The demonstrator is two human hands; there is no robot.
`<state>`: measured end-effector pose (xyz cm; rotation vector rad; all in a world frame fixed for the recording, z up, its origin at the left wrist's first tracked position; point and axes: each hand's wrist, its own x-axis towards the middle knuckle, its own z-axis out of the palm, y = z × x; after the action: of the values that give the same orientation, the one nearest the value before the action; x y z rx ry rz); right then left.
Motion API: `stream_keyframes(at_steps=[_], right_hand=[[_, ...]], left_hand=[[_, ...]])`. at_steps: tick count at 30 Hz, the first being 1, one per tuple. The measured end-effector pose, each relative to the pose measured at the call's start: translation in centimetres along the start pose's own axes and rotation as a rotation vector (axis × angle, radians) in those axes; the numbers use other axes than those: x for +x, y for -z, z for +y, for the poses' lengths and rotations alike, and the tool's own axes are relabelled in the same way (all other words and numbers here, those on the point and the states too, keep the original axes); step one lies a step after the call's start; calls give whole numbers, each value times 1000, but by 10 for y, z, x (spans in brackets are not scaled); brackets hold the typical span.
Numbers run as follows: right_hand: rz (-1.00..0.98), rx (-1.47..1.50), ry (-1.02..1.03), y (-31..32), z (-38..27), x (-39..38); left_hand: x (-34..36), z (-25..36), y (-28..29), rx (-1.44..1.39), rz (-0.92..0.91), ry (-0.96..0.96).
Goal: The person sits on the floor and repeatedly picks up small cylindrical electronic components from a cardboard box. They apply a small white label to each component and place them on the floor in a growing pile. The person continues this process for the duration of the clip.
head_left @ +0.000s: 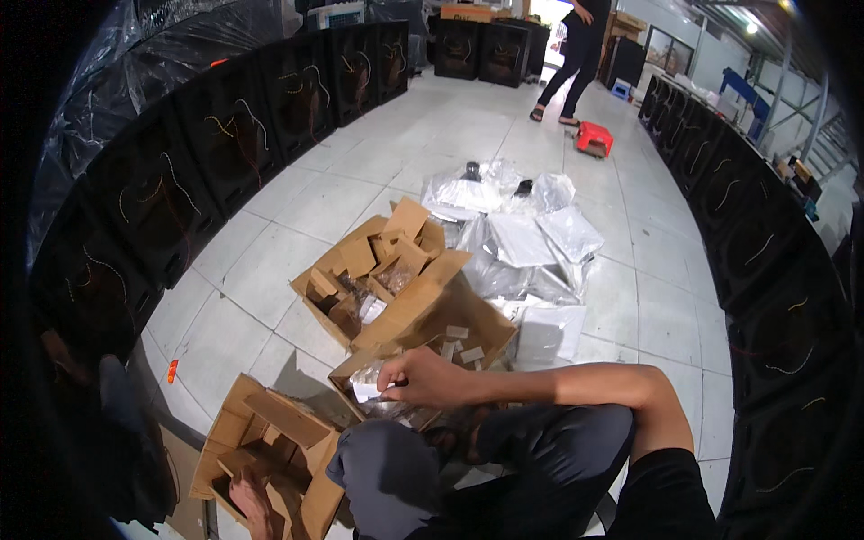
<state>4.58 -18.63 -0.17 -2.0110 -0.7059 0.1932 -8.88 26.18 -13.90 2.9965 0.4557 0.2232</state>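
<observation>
My right hand [427, 378] is closed, its fingertips pinching a small white packet [366, 391] over the near end of an open carton [490, 328]. Inside that carton lie clear plastic bags and several small white pieces. At the lower left, my left hand [251, 500] reaches down into another open carton [319, 508] that has brown cardboard pieces in it. Its fingers look curled beside a cardboard flap [236, 462]; what they hold, if anything, is hidden. My bent knee [387, 468] stands between the two cartons.
A third carton [328, 319] full of small brown boxes adjoins the middle one. Beyond lie plastic-wrapped white packages [522, 238]. Black speaker-like cabinets [238, 135] with loose wires line both sides. A red plastic stool [594, 139] is near a standing person [580, 54]. An orange object [172, 371] lies left.
</observation>
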Motion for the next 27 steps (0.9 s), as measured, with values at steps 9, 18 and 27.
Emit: stream_keyframes(at_steps=[9, 18, 27], right_hand=[[-22, 2, -19, 3, -5, 6], [-32, -109, -265, -2, -35, 6], [-64, -10, -319, 0, -28, 8]], left_hand=[[-22, -40, -54, -855, 270, 518], [-38, -1, -8, -568, -14, 192], [-19, -4, -18, -563, 131, 116]])
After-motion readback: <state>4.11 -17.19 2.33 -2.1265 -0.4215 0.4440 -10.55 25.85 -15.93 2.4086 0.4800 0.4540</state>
